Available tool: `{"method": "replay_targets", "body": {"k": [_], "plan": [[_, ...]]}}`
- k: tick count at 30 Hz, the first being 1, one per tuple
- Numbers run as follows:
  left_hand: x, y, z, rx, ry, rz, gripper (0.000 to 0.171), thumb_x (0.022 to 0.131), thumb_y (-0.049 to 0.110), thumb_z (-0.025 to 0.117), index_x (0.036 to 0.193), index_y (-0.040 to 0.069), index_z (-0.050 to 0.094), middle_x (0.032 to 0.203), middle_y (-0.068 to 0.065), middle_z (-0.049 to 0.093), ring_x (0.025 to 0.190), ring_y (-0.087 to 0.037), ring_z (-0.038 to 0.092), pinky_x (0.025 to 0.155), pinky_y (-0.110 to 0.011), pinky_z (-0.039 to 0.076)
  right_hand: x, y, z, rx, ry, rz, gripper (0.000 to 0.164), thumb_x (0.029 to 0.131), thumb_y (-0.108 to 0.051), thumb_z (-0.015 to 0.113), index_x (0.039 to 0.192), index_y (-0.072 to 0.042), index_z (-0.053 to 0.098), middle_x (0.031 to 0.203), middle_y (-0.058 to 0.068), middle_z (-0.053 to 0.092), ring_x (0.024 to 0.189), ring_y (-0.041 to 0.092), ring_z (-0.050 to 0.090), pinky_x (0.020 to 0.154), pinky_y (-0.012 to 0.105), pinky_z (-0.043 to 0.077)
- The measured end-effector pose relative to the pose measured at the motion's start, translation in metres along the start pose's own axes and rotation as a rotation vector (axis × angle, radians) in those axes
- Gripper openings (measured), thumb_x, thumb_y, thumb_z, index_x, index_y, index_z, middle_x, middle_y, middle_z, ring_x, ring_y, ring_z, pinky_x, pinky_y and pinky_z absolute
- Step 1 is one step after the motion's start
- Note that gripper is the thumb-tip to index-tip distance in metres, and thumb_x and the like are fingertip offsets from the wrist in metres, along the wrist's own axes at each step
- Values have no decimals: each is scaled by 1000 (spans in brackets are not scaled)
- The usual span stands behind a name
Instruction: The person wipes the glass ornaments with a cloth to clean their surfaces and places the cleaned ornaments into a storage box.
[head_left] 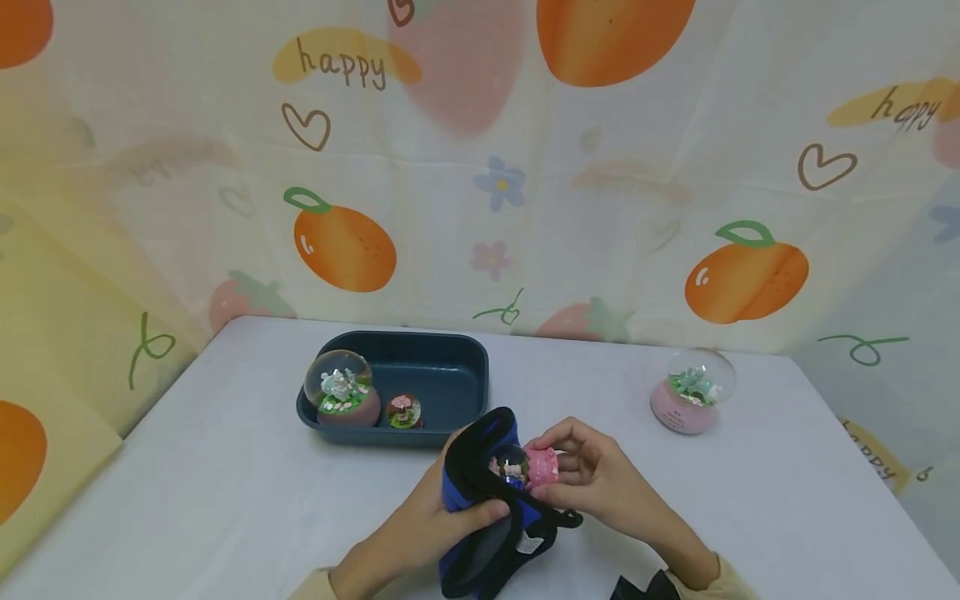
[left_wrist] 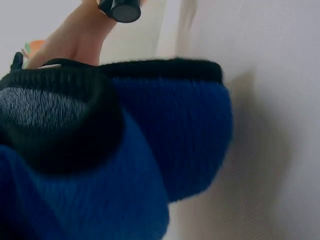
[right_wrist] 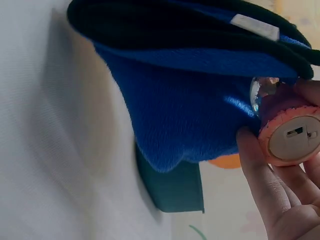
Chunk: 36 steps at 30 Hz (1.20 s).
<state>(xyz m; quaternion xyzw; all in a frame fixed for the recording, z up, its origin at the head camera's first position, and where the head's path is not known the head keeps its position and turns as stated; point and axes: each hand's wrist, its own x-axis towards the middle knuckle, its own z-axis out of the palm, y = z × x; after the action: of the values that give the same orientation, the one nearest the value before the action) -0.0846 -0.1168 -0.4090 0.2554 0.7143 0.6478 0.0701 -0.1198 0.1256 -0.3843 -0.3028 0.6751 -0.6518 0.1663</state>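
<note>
A blue plush cloth [head_left: 457, 496] with black edging, a grey patch and a white label is gripped in my left hand [head_left: 420, 508], its thumb over the near side. My right hand [head_left: 600, 479] holds a small snow globe [head_left: 542, 468] by its pink base, fingers and thumb around it. The clear dome points left into the fold of the cloth. In the right wrist view the underside of the base [right_wrist: 295, 137] shows, with a small switch in it. The left wrist view is mostly filled by the cloth [left_wrist: 175, 125], which hides the left fingers there.
A dark teal tray [head_left: 442, 367] lies behind the hands, holding a large snow globe [head_left: 351, 407] and a tiny one [head_left: 404, 412]. Another pink-based snow globe [head_left: 684, 407] stands at the back right of the white table [head_left: 225, 483]. A fruit-print curtain [head_left: 420, 167] hangs behind.
</note>
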Motion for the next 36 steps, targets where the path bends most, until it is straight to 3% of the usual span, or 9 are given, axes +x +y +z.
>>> {"method": "replay_targets", "body": {"k": [5, 9, 12, 21, 25, 31, 36], "plan": [[2, -1, 1, 119, 43, 55, 76, 88, 18, 76, 148, 25, 31, 135, -8, 58, 115, -15, 61, 102, -28, 48, 1, 0, 4, 17, -23, 33, 38, 91, -2, 68, 120, 11, 47, 117, 28, 59, 100, 13, 70, 82, 26, 59], [3, -2, 0, 260, 117, 114, 66, 85, 21, 79, 140, 22, 42, 126, -2, 65, 108, -11, 62, 98, -30, 51, 1, 3, 5, 21, -28, 34, 39, 92, -2, 66, 122, 12, 46, 117, 27, 58, 101, 11, 69, 83, 24, 58], [4, -3, -3, 311, 143, 159, 53, 85, 21, 79, 130, 19, 51, 116, 1, 67, 101, -8, 62, 94, -30, 52, 1, 3, 5, 12, -28, 47, 39, 93, -3, 66, 124, 10, 47, 117, 24, 58, 102, 10, 68, 83, 24, 58], [5, -4, -10, 317, 177, 311, 26, 86, 8, 76, 107, 15, 61, 92, 0, 65, 84, -8, 58, 78, -27, 51, 1, 2, 4, 9, -40, 77, 41, 95, -6, 64, 127, 11, 44, 119, 25, 56, 102, 11, 69, 82, 27, 59], [6, -5, -12, 314, 193, 350, 23, 86, 3, 74, 102, 12, 61, 89, -2, 64, 81, -9, 58, 76, -27, 52, 1, 2, 1, 0, -38, 74, 40, 95, -5, 63, 127, 11, 43, 120, 27, 55, 101, 11, 69, 82, 30, 59], [4, -5, -12, 298, 184, 246, 46, 81, 10, 81, 120, 15, 58, 104, -2, 67, 93, -6, 61, 86, -27, 53, 1, 2, 1, 19, -50, 37, 40, 95, -4, 64, 127, 9, 44, 124, 32, 52, 100, 12, 71, 79, 31, 60], [4, -6, -7, 235, 98, 146, 68, 81, 17, 83, 137, 20, 45, 121, -4, 66, 104, -10, 63, 94, -29, 52, 0, 4, 5, -19, -56, 20, 38, 94, -5, 65, 125, 6, 46, 124, 33, 53, 97, 13, 73, 78, 27, 60]]}}
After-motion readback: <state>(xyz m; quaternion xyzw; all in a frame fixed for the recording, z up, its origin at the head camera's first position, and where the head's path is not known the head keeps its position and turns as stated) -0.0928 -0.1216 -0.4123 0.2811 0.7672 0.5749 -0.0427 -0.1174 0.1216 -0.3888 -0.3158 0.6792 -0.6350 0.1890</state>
